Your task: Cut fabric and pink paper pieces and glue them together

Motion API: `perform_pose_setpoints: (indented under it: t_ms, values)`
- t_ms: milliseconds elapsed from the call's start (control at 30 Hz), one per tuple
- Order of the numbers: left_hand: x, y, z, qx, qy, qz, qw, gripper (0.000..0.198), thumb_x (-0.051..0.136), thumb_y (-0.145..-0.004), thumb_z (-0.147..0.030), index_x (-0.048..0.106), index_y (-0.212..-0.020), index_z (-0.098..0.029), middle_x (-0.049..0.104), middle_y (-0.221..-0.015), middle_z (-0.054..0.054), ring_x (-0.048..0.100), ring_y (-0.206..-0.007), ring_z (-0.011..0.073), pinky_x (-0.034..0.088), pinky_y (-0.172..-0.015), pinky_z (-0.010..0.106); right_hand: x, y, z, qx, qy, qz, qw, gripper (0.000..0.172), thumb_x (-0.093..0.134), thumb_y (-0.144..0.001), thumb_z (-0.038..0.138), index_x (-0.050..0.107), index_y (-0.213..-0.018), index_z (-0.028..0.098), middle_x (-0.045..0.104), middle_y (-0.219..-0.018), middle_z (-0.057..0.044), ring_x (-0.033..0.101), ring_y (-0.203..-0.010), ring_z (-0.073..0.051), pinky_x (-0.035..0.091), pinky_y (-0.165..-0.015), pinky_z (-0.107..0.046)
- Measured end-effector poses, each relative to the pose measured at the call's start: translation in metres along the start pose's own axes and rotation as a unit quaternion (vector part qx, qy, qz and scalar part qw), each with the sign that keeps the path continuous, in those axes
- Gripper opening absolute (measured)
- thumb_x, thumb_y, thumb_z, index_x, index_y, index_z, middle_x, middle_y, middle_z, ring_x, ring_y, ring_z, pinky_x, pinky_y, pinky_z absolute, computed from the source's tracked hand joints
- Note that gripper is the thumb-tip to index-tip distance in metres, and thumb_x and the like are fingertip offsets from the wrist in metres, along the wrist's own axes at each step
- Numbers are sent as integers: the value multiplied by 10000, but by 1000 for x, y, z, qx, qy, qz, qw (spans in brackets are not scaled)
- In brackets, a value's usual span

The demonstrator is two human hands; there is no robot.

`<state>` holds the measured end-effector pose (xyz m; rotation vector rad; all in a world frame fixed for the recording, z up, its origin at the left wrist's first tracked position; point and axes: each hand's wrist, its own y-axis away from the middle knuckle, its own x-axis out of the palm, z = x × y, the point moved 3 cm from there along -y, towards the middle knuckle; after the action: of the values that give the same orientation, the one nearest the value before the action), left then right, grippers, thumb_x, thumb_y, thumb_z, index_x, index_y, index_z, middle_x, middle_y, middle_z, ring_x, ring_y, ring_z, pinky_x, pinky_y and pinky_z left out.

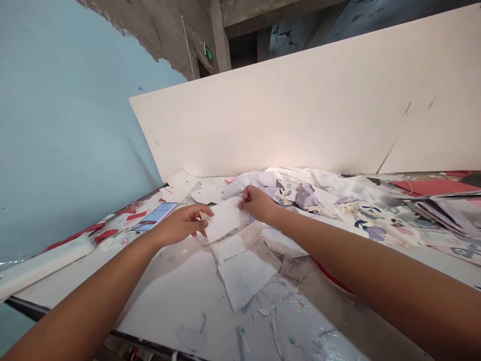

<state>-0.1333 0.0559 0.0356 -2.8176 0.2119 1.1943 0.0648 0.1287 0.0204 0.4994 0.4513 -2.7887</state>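
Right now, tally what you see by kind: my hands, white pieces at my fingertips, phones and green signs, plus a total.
Hands: 2, left hand and right hand
White piece at the fingertips: 1
Phone: 1
Green sign: 1
Total: 5

Blue wall beside pale panel

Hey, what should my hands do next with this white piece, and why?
Perhaps pinch the left edge of the white piece with your left hand: its thumb and fingers are parted beside that edge, while your right hand is at the upper right corner.
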Motion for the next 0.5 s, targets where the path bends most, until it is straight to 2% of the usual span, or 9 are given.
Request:
perform_pose_setpoints:
  t_ms: [100, 200, 300, 500]
  values:
    - [2, -3, 16, -21, -16, 5, 1000, 289, 472, -700, -425, 576, -861, -209, 575, -663, 10, 569, -703, 178, 385, -562, 251, 17, -17, -5, -8, 54, 6, 999, 192, 581, -645, 62, 451, -713, 186, 436, -584, 70, 416, -532, -73, 365, -488, -194]
    - [6, -8, 32, -22, -20, -8, 1000, 251, 468, -690, -398, 577, -790, -194, 555, -622, -6, 542, -629, 155, 363, -552, 241, 32, -31, -14, -10, 87, 21, 996, 148, 571, -764, 174, 530, -904, 150, 559, -813, 3, 531, -701, -111, 455, -630, -265]
    - [8, -12, 46, -37, -23, -20, 999, 234, 476, -666, -379, 570, -774, -194, 524, -613, -16, 505, -571, 140, 349, -522, 235, 42, -40, -25, 2, 107, 47, 993, 268, 477, -848, 286, 511, -1071, 143, 552, -1037, -62, 564, -850, -157, 479, -719, -348]
    - [6, -13, 55, -47, -76, -46, 995, 217, 462, -658, -356, 558, -800, -222, 470, -590, -39, 428, -516, 117, 305, -486, 222, 43, -39, -35, 26, 151, 66, 986, 289, 483, -845, 285, 498, -1099, 147, 545, -1065, -67, 563, -874, -166, 481, -732, -359]
